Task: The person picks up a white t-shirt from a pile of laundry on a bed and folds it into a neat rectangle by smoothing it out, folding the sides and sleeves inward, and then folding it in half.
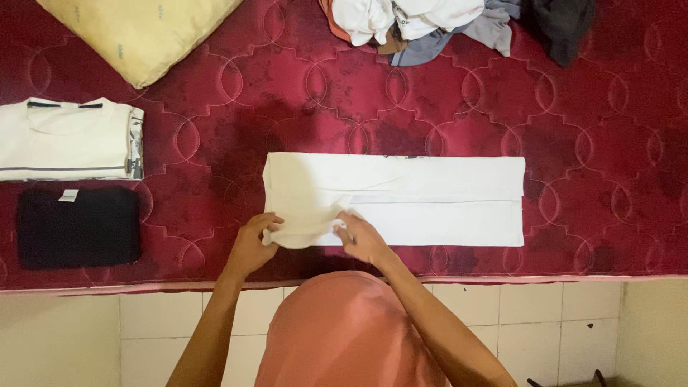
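On the red quilted mattress [588, 129] right in front of me there's a white garment [430, 197] folded into a long flat strip, lying sideways near the front edge. My left hand [251, 247] has its fingers [269, 222] clamped on the near left corner of it, and my right hand [365, 240] has its fingers [346, 226] pinched shut on the cloth just beside that, so the bit between my hands is bunched up and lifted a little while the rest lies flat.

Off to my left sit two folded pieces, well apart from the strip: a white shirt with dark trim [68, 140], and just below it a black folded garment [79, 226] with a small white tag. A yellow pillow [140, 32] is up in the far left corner. Across the far edge there's a heap of unfolded clothes [444, 25], white, grey and dark stuff all jumbled together. Below the mattress edge it's pale tile floor [559, 315], and my orange top [344, 333] fills the bottom middle of the view.
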